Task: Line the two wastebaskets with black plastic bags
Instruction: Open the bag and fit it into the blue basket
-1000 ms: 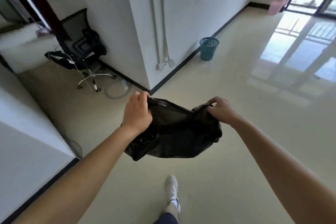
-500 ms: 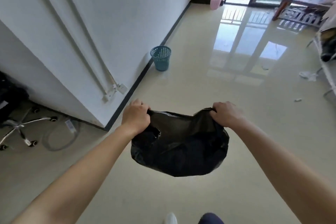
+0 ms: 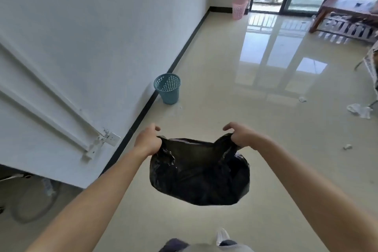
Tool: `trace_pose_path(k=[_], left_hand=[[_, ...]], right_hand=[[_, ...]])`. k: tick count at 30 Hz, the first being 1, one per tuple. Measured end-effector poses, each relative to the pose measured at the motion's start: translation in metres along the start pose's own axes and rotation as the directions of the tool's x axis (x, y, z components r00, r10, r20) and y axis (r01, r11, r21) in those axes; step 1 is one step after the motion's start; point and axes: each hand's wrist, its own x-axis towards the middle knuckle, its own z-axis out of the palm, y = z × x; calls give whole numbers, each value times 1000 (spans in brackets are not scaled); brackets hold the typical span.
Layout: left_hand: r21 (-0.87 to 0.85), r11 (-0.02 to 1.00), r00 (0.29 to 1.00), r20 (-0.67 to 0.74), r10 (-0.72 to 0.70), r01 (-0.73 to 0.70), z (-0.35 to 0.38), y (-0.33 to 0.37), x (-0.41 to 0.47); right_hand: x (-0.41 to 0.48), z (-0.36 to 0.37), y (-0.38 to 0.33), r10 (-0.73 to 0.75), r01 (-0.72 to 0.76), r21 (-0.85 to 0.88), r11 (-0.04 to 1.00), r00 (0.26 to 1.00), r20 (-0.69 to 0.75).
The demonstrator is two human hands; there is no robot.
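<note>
Along the white wall (image 3: 98,26), glossy cream floor (image 3: 225,92) holds a teal wastebasket (image 3: 168,88).

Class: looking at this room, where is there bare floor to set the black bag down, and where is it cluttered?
Bare floor lies between the blue wastebasket by the wall and the glare patches. Scraps of litter crowd the right side.

2 hands (image 3: 148,141) (image 3: 243,136), 1 black bag (image 3: 199,172), 2 wastebaskets (image 3: 168,88) (image 3: 239,8).

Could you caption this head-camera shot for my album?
Both hands stretch a black bag open, facing an unlined blue wastebasket.
</note>
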Motion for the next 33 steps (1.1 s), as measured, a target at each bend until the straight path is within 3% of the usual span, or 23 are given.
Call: trace_pose_path(k=[6, 10, 13, 15, 20, 24, 29, 33], left_hand=[[-414, 897, 973, -89, -210, 156, -30, 34, 121], [-568, 796, 967, -2, -254, 208, -40, 44, 224], [-368, 912, 977, -39, -212, 183, -51, 43, 314], [-175, 977, 973, -171, -153, 123, -63, 43, 365], [6, 998, 943, -326, -61, 67, -110, 54, 486], [42, 998, 927, -372, -36, 56, -126, 74, 573], [192, 968, 909, -412, -70, 161, -108, 91, 670], [152, 924, 887, -370, -276, 351, -82, 99, 733]], right_hand=[[135, -59, -100, -101, 99, -20, 995, 990, -100], [239, -68, -167, -131, 131, -1, 991, 988, -80], [314, -76, -214, -126, 123, -53, 991, 989, -77], [352, -88, -240, -171, 148, -242, 959, 982, -75], [442, -135, -296, -344, 175, -677, 714, 931, -122], [527, -176, -316, -451, 178, -782, 598, 881, -145], [668, -217, -342, -426, 151, -817, 557, 896, -124], [789, -234, -372, -470, 287, -861, 420, 880, 64]])
